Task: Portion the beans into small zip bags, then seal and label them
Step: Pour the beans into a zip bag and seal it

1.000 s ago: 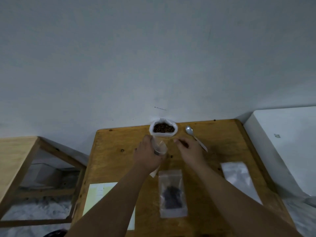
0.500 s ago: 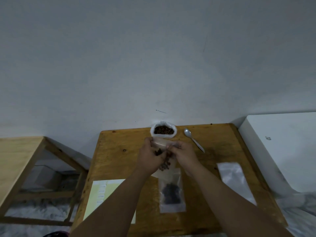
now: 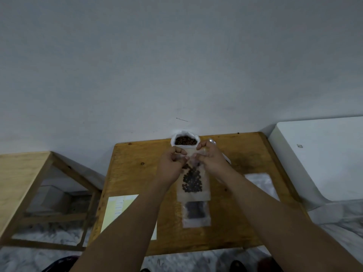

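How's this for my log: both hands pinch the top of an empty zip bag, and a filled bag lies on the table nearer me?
Not empty: in the head view the pinched bag holds beans. The left hand and right hand do pinch its top, and a filled bag lies on the table nearer you.

Both arms are uncovered. The bare left forearm [image 3: 121, 222] and the bare right forearm [image 3: 275, 216] show skin along their whole visible length, from the wrists down to the lower edge of the view. The wide lens draws them long, and broader toward the bottom. The left hand [image 3: 172, 165] and the right hand [image 3: 212, 161] are bare as well, and a short pale nail shows at the tip of the left thumb. Two dark rounded shapes [image 3: 237, 264] low between the arms may be shoe tips, but the light is too dim to tell.
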